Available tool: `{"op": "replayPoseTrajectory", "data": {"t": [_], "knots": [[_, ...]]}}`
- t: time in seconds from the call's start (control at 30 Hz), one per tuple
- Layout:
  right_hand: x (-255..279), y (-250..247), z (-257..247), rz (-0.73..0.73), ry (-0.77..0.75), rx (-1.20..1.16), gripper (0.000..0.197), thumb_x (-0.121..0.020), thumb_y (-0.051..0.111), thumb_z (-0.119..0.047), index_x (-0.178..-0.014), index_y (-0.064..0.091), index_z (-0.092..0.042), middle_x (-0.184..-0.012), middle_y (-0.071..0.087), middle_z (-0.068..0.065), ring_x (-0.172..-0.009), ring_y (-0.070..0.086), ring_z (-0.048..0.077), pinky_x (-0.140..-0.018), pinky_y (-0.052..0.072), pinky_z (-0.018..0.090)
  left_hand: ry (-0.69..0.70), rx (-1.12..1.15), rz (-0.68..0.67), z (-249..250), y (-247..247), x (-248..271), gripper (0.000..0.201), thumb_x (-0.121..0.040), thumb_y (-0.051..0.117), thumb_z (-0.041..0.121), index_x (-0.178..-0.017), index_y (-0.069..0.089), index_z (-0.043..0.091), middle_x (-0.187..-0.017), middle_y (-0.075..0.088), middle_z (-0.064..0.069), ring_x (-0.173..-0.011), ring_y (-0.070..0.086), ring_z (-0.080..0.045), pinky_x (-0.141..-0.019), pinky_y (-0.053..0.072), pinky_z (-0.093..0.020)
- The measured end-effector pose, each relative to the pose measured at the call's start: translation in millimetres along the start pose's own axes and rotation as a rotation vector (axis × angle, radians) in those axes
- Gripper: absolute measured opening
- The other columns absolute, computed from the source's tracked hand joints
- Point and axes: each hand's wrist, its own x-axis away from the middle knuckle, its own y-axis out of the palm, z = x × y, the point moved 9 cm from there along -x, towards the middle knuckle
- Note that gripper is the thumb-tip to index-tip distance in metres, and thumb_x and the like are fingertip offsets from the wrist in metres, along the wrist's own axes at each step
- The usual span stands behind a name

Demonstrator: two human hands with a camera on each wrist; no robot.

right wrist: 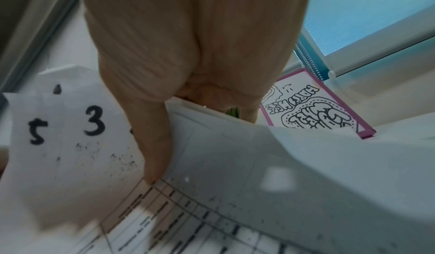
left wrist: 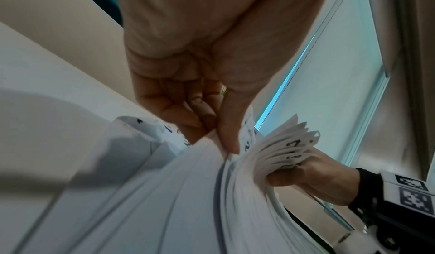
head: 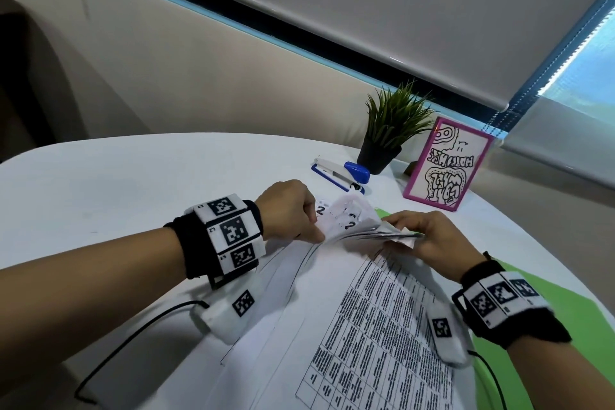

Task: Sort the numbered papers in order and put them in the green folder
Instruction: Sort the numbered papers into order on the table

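A stack of white printed papers (head: pixel 372 319) lies on the table over the green folder (head: pixel 545 306), whose green shows at the right. My left hand (head: pixel 293 210) pinches the far corner of some sheets and lifts them, showing a handwritten 2 (head: pixel 350 226). My right hand (head: pixel 429 236) grips the fanned corners of the stack (left wrist: pixel 282 157). In the right wrist view, corners marked 3 (right wrist: pixel 94 121) and 5 (right wrist: pixel 37 134) show beside my thumb (right wrist: pixel 153 146).
A blue and white stapler (head: pixel 342 173), a potted plant (head: pixel 386 133) and a pink-framed picture (head: pixel 446 163) stand at the far side of the white table (head: pixel 116 183). Wrist camera cables trail near the front edge.
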Motion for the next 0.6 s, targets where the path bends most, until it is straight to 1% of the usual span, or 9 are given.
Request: {"op": "replayPoseTrajectory", "data": {"t": [0.07, 0.13, 0.2, 0.27, 0.33, 0.37, 0.43, 0.53, 0.6], "knots": [[4, -2, -1, 0.022, 0.0, -0.018, 0.011, -0.074, 0.081, 0.0, -0.081, 0.078, -0.008, -0.103, 0.076, -0.004, -0.093, 0.07, 0.011, -0.086, 0.052, 0.024, -0.003, 0.048, -0.016, 0, 0, 0, 0.032, -0.067, 0.087, 0.026, -0.057, 0.057, 0.017, -0.055, 0.061, 0.004, -0.054, 0.053, -0.01, -0.057, 0.042, -0.022], [9, -4, -4, 0.04, -0.024, 0.003, 0.017, -0.073, 0.079, 0.007, -0.076, 0.077, -0.01, -0.096, 0.076, -0.003, -0.087, 0.07, 0.009, -0.081, 0.052, 0.022, -0.003, 0.103, -0.051, 0, 2, 0, 0.03, -0.069, 0.086, 0.028, -0.057, 0.061, 0.016, -0.049, 0.059, 0.008, -0.046, 0.051, -0.004, -0.052, 0.039, -0.017], [13, -9, -1, 0.071, -0.022, 0.028, 0.024, -0.07, 0.077, 0.014, -0.072, 0.074, -0.01, -0.09, 0.074, -0.004, -0.082, 0.067, 0.005, -0.077, 0.048, 0.02, 0.001, 0.108, -0.111, 0, 4, 2, 0.028, -0.074, 0.082, 0.023, -0.054, 0.063, 0.018, -0.043, 0.055, 0.01, -0.041, 0.047, -0.002, -0.046, 0.036, -0.014], [17, -13, 2, 0.092, -0.033, 0.027, 0.03, -0.066, 0.076, 0.02, -0.072, 0.074, -0.009, -0.094, 0.072, -0.009, -0.086, 0.067, 0.003, -0.08, 0.047, 0.015, -0.005, 0.009, -0.14, -2, 7, 4, 0.04, -0.078, 0.078, 0.018, -0.045, 0.055, 0.016, -0.042, 0.051, 0.005, -0.041, 0.044, -0.008, -0.045, 0.033, -0.016], [20, -15, 1, 0.109, -0.077, 0.004, 0.038, -0.062, 0.075, 0.025, -0.071, 0.073, -0.013, -0.101, 0.07, -0.01, -0.096, 0.066, 0.004, -0.087, 0.048, 0.013, -0.013, -0.08, -0.118, -2, 8, 4, 0.046, -0.077, 0.077, 0.02, -0.045, 0.045, 0.013, -0.045, 0.049, 0.001, -0.043, 0.04, -0.012, -0.049, 0.032, -0.02], [21, -15, -2, 0.111, -0.1, -0.007, 0.038, -0.062, 0.077, 0.022, -0.071, 0.073, -0.014, -0.102, 0.068, -0.01, -0.099, 0.066, 0.006, -0.09, 0.048, 0.014, -0.019, -0.098, -0.098, -2, 8, 4, 0.048, -0.076, 0.079, 0.023, -0.046, 0.041, 0.013, -0.046, 0.045, 0.0, -0.044, 0.038, -0.014, -0.05, 0.031, -0.023], [22, -14, -10, 0.088, -0.126, -0.028, 0.024, -0.067, 0.081, 0.012, -0.071, 0.074, -0.011, -0.103, 0.067, -0.007, -0.1, 0.066, 0.007, -0.093, 0.047, 0.015, -0.027, -0.107, -0.057, 0, 9, 3, 0.053, -0.072, 0.081, 0.029, -0.048, 0.037, 0.014, -0.048, 0.037, 0.0, -0.048, 0.031, -0.016, -0.05, 0.025, -0.026], [18, -5, -14, -0.009, -0.106, -0.049, 0.014, -0.071, 0.08, 0.006, -0.075, 0.072, -0.005, -0.112, 0.068, -0.004, -0.108, 0.063, 0.004, -0.093, 0.045, 0.012, 0.012, -0.022, -0.053, 5, 16, 1, 0.049, -0.069, 0.083, 0.03, -0.054, 0.04, 0.013, -0.054, 0.035, -0.002, -0.054, 0.03, -0.017, -0.051, 0.023, -0.027], [15, 0, -12, -0.049, -0.075, -0.028, 0.02, -0.073, 0.079, 0.001, -0.084, 0.071, -0.015, -0.123, 0.062, -0.006, -0.113, 0.06, 0.002, -0.093, 0.045, 0.013, 0.092, 0.05, -0.107, 13, 22, 4, 0.044, -0.07, 0.082, 0.026, -0.058, 0.045, 0.006, -0.058, 0.038, -0.004, -0.056, 0.032, -0.016, -0.054, 0.024, -0.028]]}}
